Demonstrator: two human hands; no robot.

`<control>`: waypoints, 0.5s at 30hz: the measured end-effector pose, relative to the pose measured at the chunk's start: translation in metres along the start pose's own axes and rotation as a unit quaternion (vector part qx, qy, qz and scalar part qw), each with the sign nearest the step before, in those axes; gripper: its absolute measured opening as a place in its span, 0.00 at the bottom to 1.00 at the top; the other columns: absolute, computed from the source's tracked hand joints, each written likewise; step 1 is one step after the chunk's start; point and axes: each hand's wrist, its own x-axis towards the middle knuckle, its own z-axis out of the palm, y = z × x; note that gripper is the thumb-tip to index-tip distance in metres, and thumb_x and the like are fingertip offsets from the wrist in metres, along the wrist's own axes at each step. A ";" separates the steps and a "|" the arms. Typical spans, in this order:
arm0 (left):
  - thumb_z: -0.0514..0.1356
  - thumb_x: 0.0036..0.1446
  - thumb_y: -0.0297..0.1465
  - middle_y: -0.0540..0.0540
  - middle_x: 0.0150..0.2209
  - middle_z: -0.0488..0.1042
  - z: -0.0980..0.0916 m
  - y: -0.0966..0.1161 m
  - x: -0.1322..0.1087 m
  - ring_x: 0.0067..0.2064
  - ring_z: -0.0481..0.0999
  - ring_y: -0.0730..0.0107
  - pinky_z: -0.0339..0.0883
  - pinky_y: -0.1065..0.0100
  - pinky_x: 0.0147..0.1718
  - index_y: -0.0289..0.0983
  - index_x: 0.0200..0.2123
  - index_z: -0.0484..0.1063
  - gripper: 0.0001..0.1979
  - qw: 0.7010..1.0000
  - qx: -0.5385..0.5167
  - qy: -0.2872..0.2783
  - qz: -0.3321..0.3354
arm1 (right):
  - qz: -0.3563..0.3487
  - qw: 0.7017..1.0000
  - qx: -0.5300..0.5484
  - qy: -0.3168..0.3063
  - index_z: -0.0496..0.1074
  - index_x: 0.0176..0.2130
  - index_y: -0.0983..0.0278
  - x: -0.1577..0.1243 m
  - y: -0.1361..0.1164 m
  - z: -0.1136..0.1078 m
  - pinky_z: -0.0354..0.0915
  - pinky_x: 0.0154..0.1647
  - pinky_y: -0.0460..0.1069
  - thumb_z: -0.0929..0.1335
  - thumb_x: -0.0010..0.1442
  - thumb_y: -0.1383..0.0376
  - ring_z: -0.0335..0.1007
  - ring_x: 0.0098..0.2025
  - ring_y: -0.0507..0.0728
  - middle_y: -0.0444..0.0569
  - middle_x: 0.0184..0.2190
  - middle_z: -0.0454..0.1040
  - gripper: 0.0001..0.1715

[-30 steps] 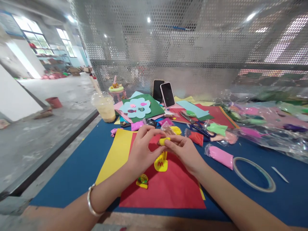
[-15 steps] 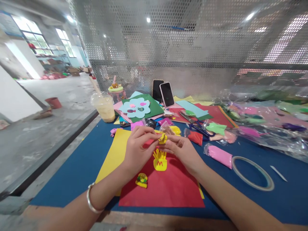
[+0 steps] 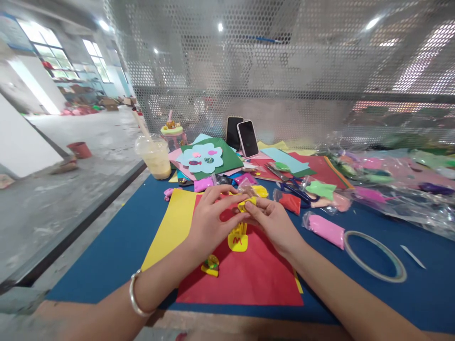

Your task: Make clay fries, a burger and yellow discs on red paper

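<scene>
Over the red paper (image 3: pixel 245 279), a small piece of yellow modelling clay (image 3: pixel 245 205) is between my two hands. My right hand (image 3: pixel 275 222) pinches it, thumb on top and fingers behind. From the other side, the thumb and fingertips of my left hand (image 3: pixel 215 218) close around the clay. Just below the fingers lies a flat yellow clay box of fries with a red M (image 3: pixel 238 242), its upper part partly hidden by my hands. Near my left wrist a small clay burger (image 3: pixel 211 266) rests on the red paper, partly covered by the forearm.
Yellow paper (image 3: pixel 167 232) lies under the red sheet. To the right are a pink clay packet (image 3: pixel 325 230), a tape roll (image 3: pixel 375 275), a white tool (image 3: pixel 413 257) and scissors (image 3: pixel 298 192). Behind stand a drink cup (image 3: pixel 154 158) and two phones (image 3: pixel 248 138); a perforated metal screen (image 3: pixel 284 71) rises beyond.
The yellow clay has turned and shifted slightly right, with the right thumb now over it. My left hand has come a little right and lower, covering more of the fries and burger.
</scene>
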 end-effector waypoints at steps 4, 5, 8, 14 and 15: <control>0.63 0.56 0.27 0.45 0.40 0.75 -0.002 -0.005 0.001 0.42 0.73 0.65 0.70 0.62 0.41 0.39 0.39 0.77 0.07 0.998 0.014 0.046 0.048 | 0.024 0.998 0.052 -0.034 0.80 0.36 0.62 -0.002 0.000 0.002 0.72 0.45 0.51 0.73 0.51 0.51 0.78 0.38 0.56 0.50 0.35 0.81 0.19; 0.63 0.56 0.26 0.45 0.39 0.75 -0.003 -0.005 0.001 0.42 0.73 0.66 0.70 0.63 0.40 0.39 0.38 0.77 0.06 0.997 0.019 0.052 0.054 | 0.028 0.997 0.057 -0.037 0.80 0.36 0.62 -0.002 0.001 0.002 0.72 0.45 0.51 0.73 0.51 0.50 0.78 0.38 0.56 0.50 0.35 0.81 0.20; 0.62 0.55 0.24 0.45 0.38 0.76 -0.004 -0.004 0.000 0.40 0.72 0.66 0.70 0.64 0.39 0.37 0.35 0.76 0.04 0.996 0.026 0.055 0.065 | 0.047 0.997 0.058 -0.028 0.80 0.36 0.63 -0.003 0.002 0.003 0.72 0.46 0.52 0.72 0.52 0.48 0.79 0.37 0.56 0.51 0.34 0.81 0.22; 0.60 0.59 0.29 0.44 0.45 0.75 -0.004 0.000 0.000 0.46 0.71 0.62 0.68 0.60 0.47 0.38 0.40 0.76 0.07 0.995 0.075 0.019 0.058 | 0.033 0.999 0.040 -0.006 0.79 0.38 0.63 -0.002 0.004 0.003 0.72 0.45 0.51 0.73 0.52 0.49 0.79 0.37 0.57 0.51 0.37 0.81 0.22; 0.60 0.59 0.31 0.42 0.48 0.74 -0.003 0.001 -0.001 0.49 0.69 0.60 0.67 0.59 0.49 0.38 0.44 0.75 0.10 0.994 0.095 0.002 0.061 | 0.033 0.998 0.045 0.011 0.79 0.38 0.63 -0.001 0.003 0.003 0.72 0.44 0.51 0.72 0.51 0.49 0.79 0.37 0.57 0.51 0.37 0.81 0.22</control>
